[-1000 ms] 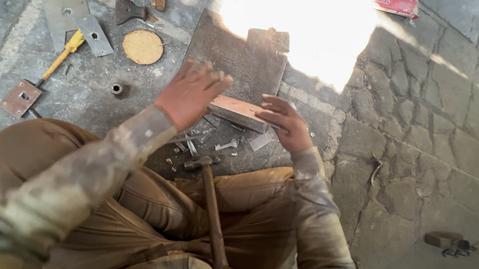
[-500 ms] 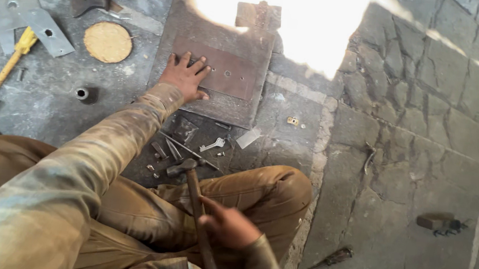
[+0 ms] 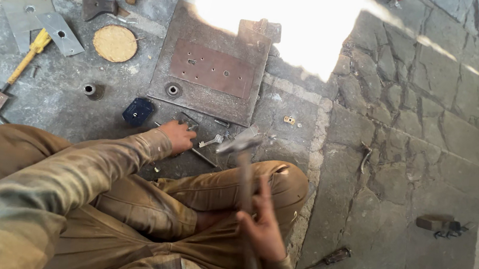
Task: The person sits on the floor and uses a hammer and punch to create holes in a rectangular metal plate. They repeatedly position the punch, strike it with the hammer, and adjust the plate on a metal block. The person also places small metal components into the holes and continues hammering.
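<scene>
Now seated on stone paving, legs folded. Right hand (image 3: pixel 263 227) clenched round a hammer (image 3: pixel 242 164) handle, head raised and tilted toward 11 o'clock, just above the right knee. Left hand (image 3: pixel 178 137) reaching forward, fingers curled down among small metal bits on the ground; whether gripping anything, cannot tell. Just beside that hand at 3 o'clock, a key (image 3: pixel 210 142); at 9 o'clock, a dark blue block (image 3: pixel 137 111). Directly beyond at 12 o'clock, lying flat, a rusty square plate (image 3: pixel 211 61) with a smaller drilled slab on top. Further out at 10 o'clock, a round wooden disc (image 3: pixel 115 43), a small metal ring (image 3: pixel 89 89), and a yellow-handled tool (image 3: pixel 27 58) beside grey sheet pieces (image 3: pixel 43 19). Far off at 3 o'clock, well apart from both hands, a small brown block (image 3: pixel 435 221) on the stones.
</scene>
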